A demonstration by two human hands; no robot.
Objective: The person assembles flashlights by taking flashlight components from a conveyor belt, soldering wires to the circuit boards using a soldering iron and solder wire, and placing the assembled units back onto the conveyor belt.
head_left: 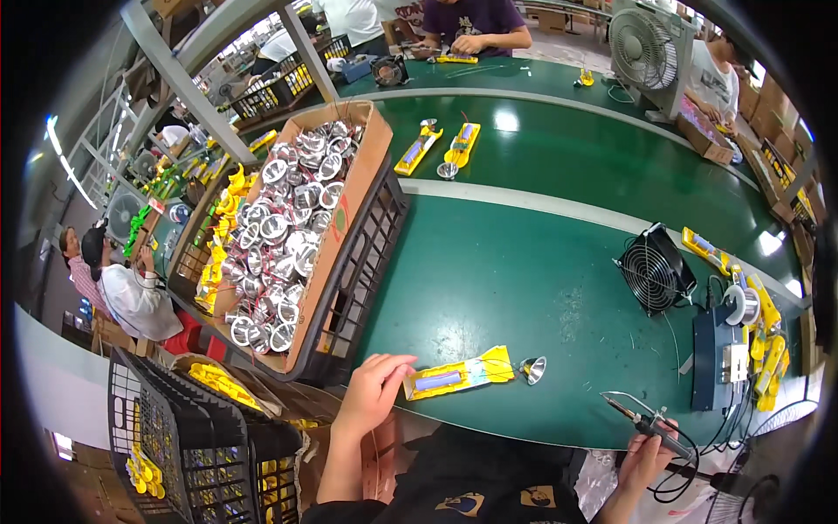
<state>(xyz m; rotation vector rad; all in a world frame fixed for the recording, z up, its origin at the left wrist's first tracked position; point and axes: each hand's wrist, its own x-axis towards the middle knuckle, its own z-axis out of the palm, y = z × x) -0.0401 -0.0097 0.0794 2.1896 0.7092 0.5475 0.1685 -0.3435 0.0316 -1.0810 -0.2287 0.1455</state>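
Observation:
My left hand (377, 390) is at the left end of a yellow plastic lamp housing (489, 365) lying on the green bench. Its fingers are loosely bent with a small gap to the thumb, and nothing shows between them. I cannot tell whether it touches the housing. A purple battery cell (438, 382) sits inside the housing, and a silver reflector cup (533, 370) lies off its right end on thin wire. At the bench's front edge my right hand (644, 452) is closed around a soldering iron (650, 425), its tip pointing up and left.
Left of the bench, a carton (349, 196) of silver reflectors sits on a black crate (362, 271). A black fan (656, 272), a blue soldering station (711, 362), a solder spool (742, 306) and yellow housings (770, 367) stand right. Co-workers sit beyond.

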